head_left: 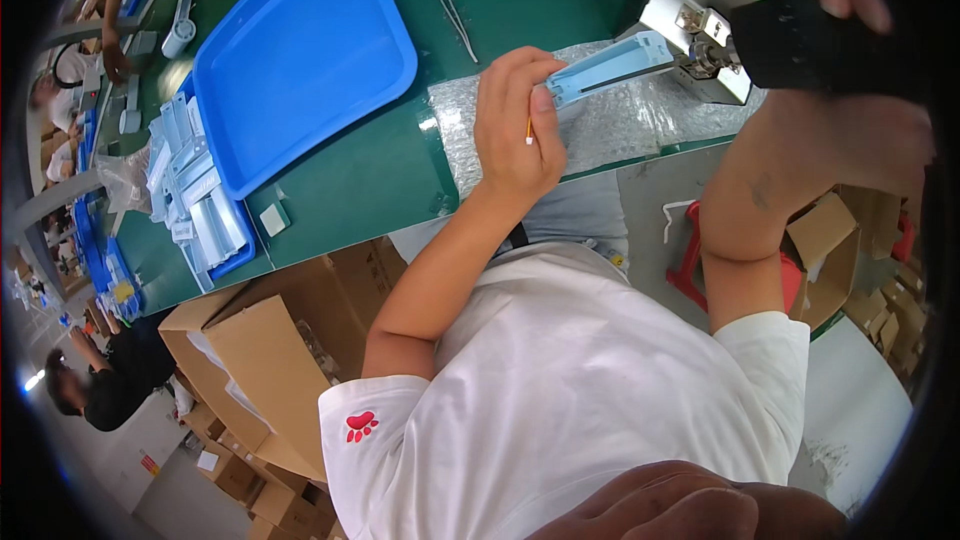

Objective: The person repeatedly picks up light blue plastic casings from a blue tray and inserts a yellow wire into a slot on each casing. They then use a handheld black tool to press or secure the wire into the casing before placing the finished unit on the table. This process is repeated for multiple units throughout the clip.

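Note:
My left hand (520,125) grips one end of a long light-blue plastic housing (610,70), its thumb and fingers closed round it. A dark thin edge runs along the housing's near side. Under my thumb hangs a short orange wire with a white connector (529,139). The housing's far end is close to a metal chuck (708,58) in front of a silver metal fixture (690,0); whether they touch I cannot tell. At the upper right my right hand (865,135), partly blurred, is wrapped round a black block-shaped tool (825,43) behind the chuck.
A blue tray (300,70) lies on the green table (400,155). Left of it, several light-blue housings (195,185) are piled in another blue tray. Two thin wires (450,10) and clear plastic sheeting (460,130) lie nearby. Cardboard boxes (265,370) stand below; other people work at left.

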### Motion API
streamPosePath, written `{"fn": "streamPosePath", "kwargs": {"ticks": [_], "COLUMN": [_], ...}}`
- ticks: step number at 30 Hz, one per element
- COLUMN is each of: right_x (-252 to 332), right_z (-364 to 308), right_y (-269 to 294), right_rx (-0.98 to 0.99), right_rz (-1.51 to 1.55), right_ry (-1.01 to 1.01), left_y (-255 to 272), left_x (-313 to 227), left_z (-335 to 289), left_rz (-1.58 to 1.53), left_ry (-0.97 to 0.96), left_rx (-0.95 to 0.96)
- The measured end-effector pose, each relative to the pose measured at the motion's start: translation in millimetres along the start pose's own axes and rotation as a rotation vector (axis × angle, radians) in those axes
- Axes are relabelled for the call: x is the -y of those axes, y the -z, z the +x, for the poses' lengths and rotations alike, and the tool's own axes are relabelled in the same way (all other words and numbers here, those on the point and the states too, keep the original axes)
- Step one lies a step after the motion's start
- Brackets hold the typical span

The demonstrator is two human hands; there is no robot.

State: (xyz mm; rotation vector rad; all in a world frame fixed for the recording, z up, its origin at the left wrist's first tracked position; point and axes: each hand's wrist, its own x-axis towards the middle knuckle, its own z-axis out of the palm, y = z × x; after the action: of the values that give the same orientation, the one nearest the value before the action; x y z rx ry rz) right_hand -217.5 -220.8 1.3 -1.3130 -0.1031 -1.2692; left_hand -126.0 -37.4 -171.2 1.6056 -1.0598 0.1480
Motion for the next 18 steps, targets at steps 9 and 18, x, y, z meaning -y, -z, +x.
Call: {"fn": "streamPosePath", "kwargs": {"ticks": [9, 18], "right_x": [-17.3, -19.5], "right_z": [-2.2, -6.6], "right_y": [-7.8, -2.7], "right_rx": [0.031, 0.031], "right_rz": [0.012, 0.023], "right_ry": [-0.048, -0.074], "left_y": [2.0, 1.2], "left_x": [-1.9, -0.1], "left_z": [1.1, 1.7], "left_rz": [-0.024, -0.029], "left_ry": [0.045, 0.045], "left_rx": [-0.005, -0.011]}}
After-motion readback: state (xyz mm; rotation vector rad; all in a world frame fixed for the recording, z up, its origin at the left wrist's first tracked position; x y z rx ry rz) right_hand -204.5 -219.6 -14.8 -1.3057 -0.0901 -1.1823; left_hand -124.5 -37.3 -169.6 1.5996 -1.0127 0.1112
